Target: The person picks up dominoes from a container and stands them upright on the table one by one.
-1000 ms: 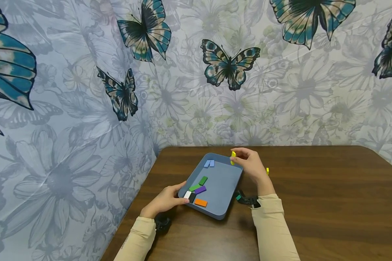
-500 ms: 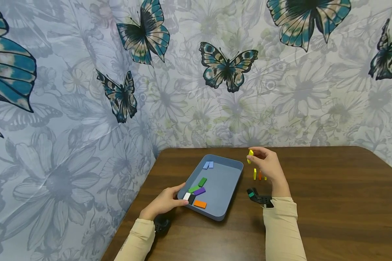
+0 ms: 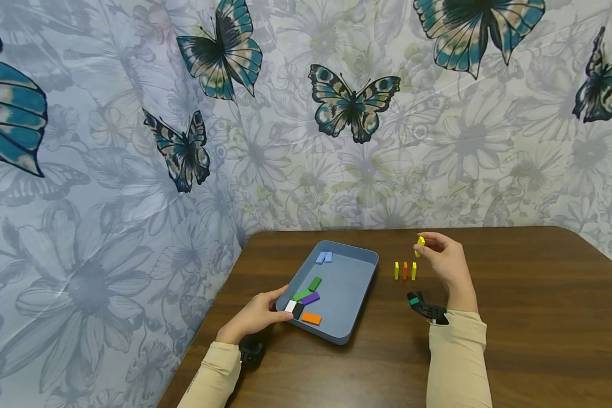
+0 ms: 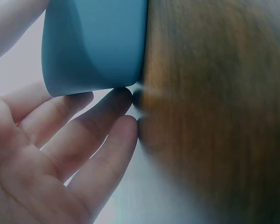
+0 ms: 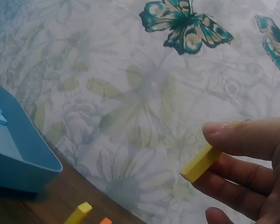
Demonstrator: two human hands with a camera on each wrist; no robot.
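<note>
Head view: pinched between the barely parted fingers [image 5: 242, 172] of the right hand [image 3: 445, 263], a yellow block [image 3: 420, 245], long axis near upright, slightly tilted, raised off the counter [image 3: 540, 317]. Just below in view, under its line, the right-hand end of a row of three upright blocks [image 3: 405, 271]. Right hand nearer; left hand [image 3: 255, 317] well apart, gripping the tray [image 3: 341, 283] by its near-left corner.

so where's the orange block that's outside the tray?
Head view: the orange block stands on the table, right of the tray, with one yellow block on its left and another yellow block on its right.
</note>
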